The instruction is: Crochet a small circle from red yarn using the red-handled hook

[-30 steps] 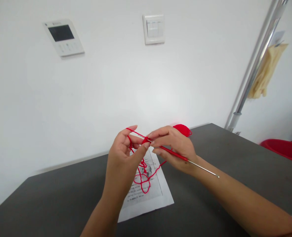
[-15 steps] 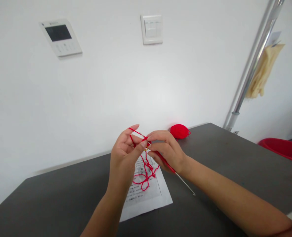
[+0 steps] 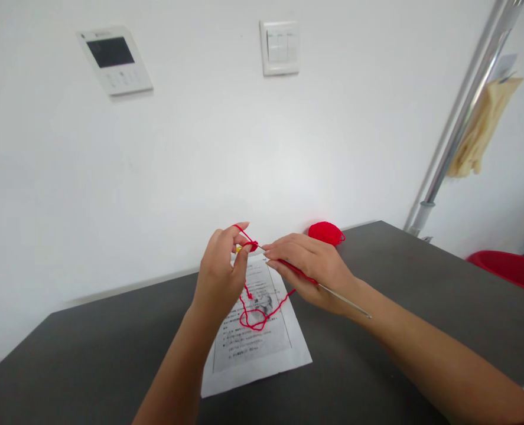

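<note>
My left hand (image 3: 221, 273) is raised over the dark table (image 3: 386, 283), fingers pinched on a small red crochet piece with red yarn (image 3: 255, 313) looped over the forefinger. From there the yarn hangs down in loose loops onto a printed paper sheet (image 3: 255, 348). My right hand (image 3: 317, 268) is closed on a red-handled crochet hook (image 3: 328, 288), its tip meeting the red piece at my left fingertips; the metal end sticks out past my wrist. A red yarn ball (image 3: 326, 232) lies on the table behind my right hand.
A white wall stands behind the table, with an intercom panel (image 3: 114, 60) and a light switch (image 3: 279, 47). A metal pole (image 3: 459, 118) with a beige cloth (image 3: 481, 133) rises at the right. A red basin (image 3: 507, 267) sits beyond the table's right edge.
The hook's handle has swung back out to the right, and the hanging yarn loops have dropped lower onto the paper. My left thumb has closed in on the forefinger.
</note>
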Demonstrator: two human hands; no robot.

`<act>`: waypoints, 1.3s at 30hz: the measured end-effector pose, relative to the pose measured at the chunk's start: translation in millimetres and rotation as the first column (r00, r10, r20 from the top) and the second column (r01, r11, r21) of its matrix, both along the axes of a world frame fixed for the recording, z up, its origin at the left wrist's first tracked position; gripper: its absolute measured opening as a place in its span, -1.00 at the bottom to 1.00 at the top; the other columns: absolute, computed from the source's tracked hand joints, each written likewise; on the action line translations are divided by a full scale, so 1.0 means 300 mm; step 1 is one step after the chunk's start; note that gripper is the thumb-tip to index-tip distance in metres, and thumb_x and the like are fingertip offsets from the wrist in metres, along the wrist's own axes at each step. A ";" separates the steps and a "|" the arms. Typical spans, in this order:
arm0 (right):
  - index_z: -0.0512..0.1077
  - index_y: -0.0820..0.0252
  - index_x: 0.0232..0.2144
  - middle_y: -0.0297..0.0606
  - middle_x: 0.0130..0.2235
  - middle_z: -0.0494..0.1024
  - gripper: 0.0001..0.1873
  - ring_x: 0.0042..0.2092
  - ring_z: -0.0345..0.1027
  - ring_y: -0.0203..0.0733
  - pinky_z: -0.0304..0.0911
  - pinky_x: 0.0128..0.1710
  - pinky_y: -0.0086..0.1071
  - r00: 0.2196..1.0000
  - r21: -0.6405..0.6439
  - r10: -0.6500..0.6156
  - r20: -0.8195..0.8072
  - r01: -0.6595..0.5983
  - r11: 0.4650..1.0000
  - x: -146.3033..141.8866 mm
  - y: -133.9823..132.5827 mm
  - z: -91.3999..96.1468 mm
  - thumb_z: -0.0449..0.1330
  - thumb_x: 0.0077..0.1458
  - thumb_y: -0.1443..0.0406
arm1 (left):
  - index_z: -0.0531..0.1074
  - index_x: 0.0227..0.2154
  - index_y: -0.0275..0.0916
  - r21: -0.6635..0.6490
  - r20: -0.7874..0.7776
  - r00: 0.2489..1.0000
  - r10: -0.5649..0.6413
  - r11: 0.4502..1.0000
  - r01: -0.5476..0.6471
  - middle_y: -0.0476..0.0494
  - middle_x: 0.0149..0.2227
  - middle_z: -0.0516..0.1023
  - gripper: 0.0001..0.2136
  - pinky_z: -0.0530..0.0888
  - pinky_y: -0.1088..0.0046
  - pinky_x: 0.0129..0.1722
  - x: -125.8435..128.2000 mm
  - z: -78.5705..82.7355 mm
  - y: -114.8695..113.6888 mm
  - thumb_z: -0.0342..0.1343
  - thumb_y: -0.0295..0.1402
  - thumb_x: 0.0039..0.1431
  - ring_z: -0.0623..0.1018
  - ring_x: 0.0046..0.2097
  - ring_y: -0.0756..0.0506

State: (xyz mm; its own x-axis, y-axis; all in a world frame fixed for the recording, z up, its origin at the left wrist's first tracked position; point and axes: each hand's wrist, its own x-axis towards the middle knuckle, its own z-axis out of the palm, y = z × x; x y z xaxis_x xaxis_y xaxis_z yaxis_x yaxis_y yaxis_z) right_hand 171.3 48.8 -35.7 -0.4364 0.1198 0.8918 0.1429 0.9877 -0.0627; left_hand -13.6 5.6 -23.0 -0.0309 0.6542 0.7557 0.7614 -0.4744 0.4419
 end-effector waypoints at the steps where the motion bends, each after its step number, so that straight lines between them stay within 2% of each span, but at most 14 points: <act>1: 0.47 0.19 -0.15 -0.11 -0.22 0.67 -0.89 -0.17 0.58 -0.12 0.50 -0.17 -0.30 1.000 0.012 -0.011 0.019 0.011 1.000 0.001 0.001 0.001 0.16 0.29 0.35 | 0.47 -0.15 -0.17 -0.007 -0.003 1.000 -0.001 1.000 0.001 -0.09 -0.29 0.57 -0.82 0.43 0.31 -0.11 0.000 -0.008 0.006 0.08 -0.46 0.20 0.52 -0.24 -0.14; 7: 0.47 0.19 -0.24 -0.21 -0.30 0.66 -0.91 -0.28 0.56 -0.24 0.45 -0.25 -0.41 1.000 -0.120 0.011 -0.016 -0.013 0.993 0.003 0.004 0.008 0.16 0.30 0.34 | 0.42 -0.18 -0.18 0.001 -0.013 0.999 0.032 0.999 -0.032 -0.13 -0.28 0.56 -0.85 0.43 0.27 -0.12 0.009 -0.035 0.027 0.05 -0.46 0.22 0.52 -0.22 -0.16; 14: 0.49 0.27 -0.26 -0.04 -0.26 0.67 -0.84 -0.22 0.56 -0.10 0.47 -0.24 -0.28 0.991 0.028 -0.061 0.119 0.059 0.998 -0.007 -0.014 0.000 0.10 0.31 0.37 | 0.41 -0.17 -0.21 0.059 -0.064 0.997 0.052 0.997 -0.048 -0.16 -0.30 0.55 -0.82 0.39 0.23 -0.10 0.016 -0.053 0.045 0.01 -0.51 0.20 0.49 -0.21 -0.19; 15: 0.50 0.26 -0.27 -0.05 -0.25 0.67 -0.84 -0.22 0.56 -0.11 0.47 -0.23 -0.28 0.994 -0.019 -0.033 0.102 0.035 0.999 -0.010 -0.014 -0.002 0.11 0.31 0.37 | 0.42 -0.17 -0.21 0.045 -0.035 0.998 0.050 0.998 -0.048 -0.15 -0.30 0.55 -0.82 0.39 0.24 -0.10 0.014 -0.052 0.046 0.02 -0.51 0.19 0.49 -0.21 -0.18; 17: 0.53 0.23 -0.28 -0.13 -0.26 0.68 -0.87 -0.24 0.56 -0.16 0.46 -0.24 -0.32 0.999 -0.230 0.032 -0.013 -0.034 0.973 -0.017 -0.009 -0.006 0.17 0.27 0.34 | 0.44 -0.15 -0.21 -0.026 0.094 0.995 0.029 0.999 -0.026 -0.09 -0.33 0.52 -0.80 0.39 0.29 -0.13 0.008 -0.042 0.044 0.07 -0.48 0.17 0.48 -0.25 -0.14; 18: 0.55 0.21 -0.29 -0.18 -0.29 0.68 -0.88 -0.26 0.57 -0.18 0.47 -0.25 -0.34 0.993 -0.376 0.063 -0.097 -0.095 0.922 -0.021 -0.003 -0.009 0.21 0.25 0.32 | 0.45 -0.14 -0.21 -0.078 0.191 0.982 0.004 0.997 0.011 -0.05 -0.36 0.51 -0.79 0.39 0.32 -0.16 0.004 -0.035 0.042 0.11 -0.47 0.15 0.47 -0.29 -0.12; 20: 0.57 0.19 -0.34 -0.25 -0.33 0.68 -0.88 -0.30 0.58 -0.21 0.48 -0.25 -0.35 0.952 -0.627 0.117 -0.282 -0.276 0.729 -0.030 0.012 -0.015 0.29 0.18 0.26 | 0.48 -0.16 -0.23 -0.181 0.418 0.906 -0.068 0.971 0.156 0.02 -0.42 0.47 -0.77 0.38 0.38 -0.25 -0.004 -0.017 0.034 0.20 -0.44 0.07 0.45 -0.36 -0.06; 22: 0.58 0.18 -0.37 -0.27 -0.36 0.68 -0.84 -0.30 0.59 -0.21 0.50 -0.24 -0.34 0.880 -0.713 0.167 -0.444 -0.460 0.529 -0.038 0.027 -0.022 0.35 0.12 0.19 | 0.51 -0.21 -0.26 -0.230 0.620 0.772 -0.139 0.909 0.349 0.05 -0.47 0.47 -0.74 0.37 0.44 -0.31 -0.010 0.001 0.023 0.28 -0.42 -0.02 0.44 -0.41 -0.02; 23: 0.58 0.17 -0.38 -0.27 -0.37 0.68 -0.83 -0.30 0.59 -0.22 0.51 -0.23 -0.33 0.847 -0.711 0.188 -0.498 -0.523 0.470 -0.041 0.033 -0.025 0.37 0.09 0.18 | 0.52 -0.23 -0.27 -0.233 0.695 0.700 -0.163 0.870 0.434 0.06 -0.49 0.47 -0.72 0.37 0.46 -0.33 -0.013 0.010 0.016 0.32 -0.42 -0.07 0.45 -0.42 0.00; 24: 0.58 0.16 -0.39 -0.28 -0.37 0.68 -0.83 -0.31 0.59 -0.23 0.51 -0.24 -0.34 0.823 -0.698 0.202 -0.530 -0.559 0.447 -0.043 0.038 -0.028 0.38 0.08 0.18 | 0.54 -0.25 -0.28 -0.232 0.752 0.635 -0.176 0.831 0.505 0.05 -0.50 0.48 -0.71 0.37 0.48 -0.34 -0.014 0.018 0.009 0.36 -0.43 -0.11 0.45 -0.43 0.01; 26: 0.60 0.14 -0.38 -0.29 -0.36 0.69 -0.88 -0.30 0.59 -0.25 0.50 -0.26 -0.38 0.811 -0.655 0.229 -0.539 -0.574 0.491 -0.043 0.044 -0.034 0.40 0.07 0.22 | 0.56 -0.28 -0.30 -0.223 0.824 0.535 -0.185 0.763 0.607 0.04 -0.52 0.51 -0.69 0.38 0.51 -0.35 -0.014 0.030 -0.003 0.40 -0.44 -0.17 0.46 -0.45 0.04; 30: 0.62 0.06 -0.28 -0.29 -0.21 0.70 -0.92 -0.15 0.59 -0.24 0.49 -0.10 -0.35 0.838 -0.477 0.335 -0.430 -0.526 0.704 -0.031 0.050 -0.041 0.36 0.12 0.32 | 0.59 -0.29 -0.31 -0.224 0.884 0.433 -0.177 0.653 0.723 -0.04 -0.50 0.57 -0.66 0.42 0.51 -0.34 -0.010 0.042 -0.016 0.44 -0.44 -0.23 0.51 -0.45 0.02; 32: 0.61 0.05 -0.19 -0.27 -0.12 0.69 -0.86 -0.05 0.57 -0.22 0.46 0.01 -0.30 0.867 -0.402 0.365 -0.339 -0.485 0.777 -0.023 0.051 -0.038 0.33 0.16 0.33 | 0.60 -0.29 -0.31 -0.225 0.891 0.416 -0.181 0.622 0.750 -0.08 -0.48 0.60 -0.66 0.45 0.48 -0.32 -0.007 0.044 -0.018 0.45 -0.43 -0.23 0.53 -0.43 0.00; 39: 0.52 0.15 -0.13 -0.17 -0.07 0.66 -0.85 -0.01 0.54 -0.24 0.46 0.02 -0.31 0.926 -0.266 0.329 -0.186 -0.370 0.890 -0.010 0.033 -0.023 0.20 0.27 0.37 | 0.62 -0.28 -0.26 -0.199 0.869 0.456 -0.193 0.708 0.678 -0.06 -0.47 0.62 -0.69 0.46 0.47 -0.27 0.006 0.040 -0.019 0.44 -0.39 -0.17 0.58 -0.37 -0.04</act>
